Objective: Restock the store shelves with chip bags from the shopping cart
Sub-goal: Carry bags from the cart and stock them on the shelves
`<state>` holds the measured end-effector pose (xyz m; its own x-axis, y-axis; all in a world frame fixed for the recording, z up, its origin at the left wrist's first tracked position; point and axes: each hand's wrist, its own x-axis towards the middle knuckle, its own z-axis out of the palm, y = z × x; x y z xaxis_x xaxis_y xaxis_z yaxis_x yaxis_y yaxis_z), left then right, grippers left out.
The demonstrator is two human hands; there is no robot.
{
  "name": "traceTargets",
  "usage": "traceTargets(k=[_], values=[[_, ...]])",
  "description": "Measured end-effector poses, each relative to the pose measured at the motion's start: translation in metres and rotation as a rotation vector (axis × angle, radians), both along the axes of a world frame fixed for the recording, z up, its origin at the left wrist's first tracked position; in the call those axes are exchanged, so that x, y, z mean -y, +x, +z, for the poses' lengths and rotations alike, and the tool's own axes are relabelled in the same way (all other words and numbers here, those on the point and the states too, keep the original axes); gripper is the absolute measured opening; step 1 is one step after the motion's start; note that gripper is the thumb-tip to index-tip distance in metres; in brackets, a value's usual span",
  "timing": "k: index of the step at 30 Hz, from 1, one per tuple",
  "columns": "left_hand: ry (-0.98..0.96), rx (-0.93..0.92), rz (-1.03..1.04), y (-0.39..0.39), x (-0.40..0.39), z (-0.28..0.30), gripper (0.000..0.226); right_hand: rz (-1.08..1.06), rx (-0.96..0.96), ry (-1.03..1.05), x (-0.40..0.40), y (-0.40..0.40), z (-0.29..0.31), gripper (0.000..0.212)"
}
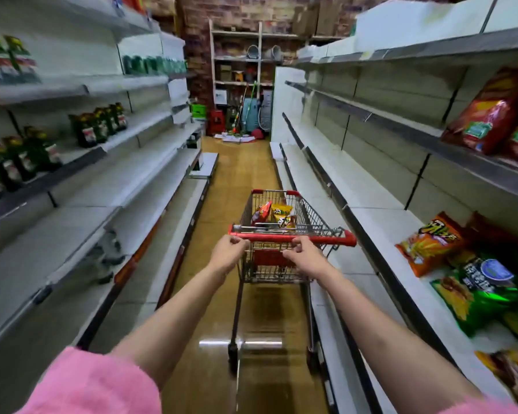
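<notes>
- Store aisle with a brown floor (245, 180) is seen from above, running between white shelves on both sides toward a brick back wall (237, 10).
- Nearest, pink sleeves (93, 383) are seen at the bottom edge, with two bare forearms stretched forward.
- Left hand (226, 253) is curled around the red handle (293, 236) of a shopping cart (277, 231); right hand (307, 255) is wrapped around the same handle, just beside it.
- Chip bags (274, 215), red and yellow, are seen lying in the cart's wire basket.
- On the right shelves (371, 222), orange (431, 243), green (488, 291) and red chip bags (491, 112) are already placed, close to the viewer.
- On the left shelves (81, 222), dark bottles (97, 127) are lined up.
- Farthest away, a storage rack (240, 58), brooms and red and green crates are seen against the wall.
</notes>
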<state>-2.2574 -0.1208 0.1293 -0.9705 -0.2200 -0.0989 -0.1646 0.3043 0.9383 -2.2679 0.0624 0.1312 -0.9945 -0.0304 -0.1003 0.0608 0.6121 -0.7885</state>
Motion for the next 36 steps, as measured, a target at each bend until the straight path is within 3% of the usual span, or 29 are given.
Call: traceTargets(k=[6, 13, 22, 27, 36], values=[[-0.008, 0.054, -0.013, -0.059, -0.020, -0.015, 0.009, -0.014, 0.062, -0.036, -0.023, -0.062, -0.012, 0.044], [0.029, 0.088, -0.029, -0.141, -0.033, -0.028, 0.016, -0.024, 0.093, 0.008, -0.037, -0.133, -0.018, 0.048], [0.060, 0.027, -0.098, -0.295, -0.033, -0.022, 0.007, -0.048, 0.069, 0.058, -0.029, -0.272, -0.002, 0.047], [0.100, 0.003, -0.120, -0.381, -0.023, -0.007, 0.018, -0.047, 0.042, 0.006, -0.008, -0.350, 0.004, 0.047], [0.076, 0.156, -0.129, -0.465, -0.014, -0.067, 0.011, -0.036, 0.189, -0.024, 0.002, -0.430, -0.039, 0.050]])
